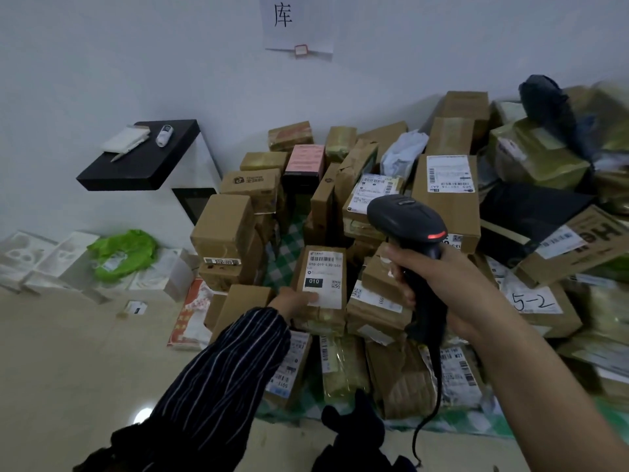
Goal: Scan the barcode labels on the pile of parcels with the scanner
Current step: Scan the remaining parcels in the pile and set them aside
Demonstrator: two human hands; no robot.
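Step in hand: presenting one label for scanning. The left hand (296, 301) rests its fingers on the lower corner of a small brown cardboard parcel with white barcode label (325, 277), at the front of the heaped pile of brown parcels (449, 206); whether it grips the box cannot be told. The right hand (442, 287) is wrapped firmly round the black corded handheld scanner (405, 216), raised beside it. Next, in my judgement: aim the scanner's head at that barcode.
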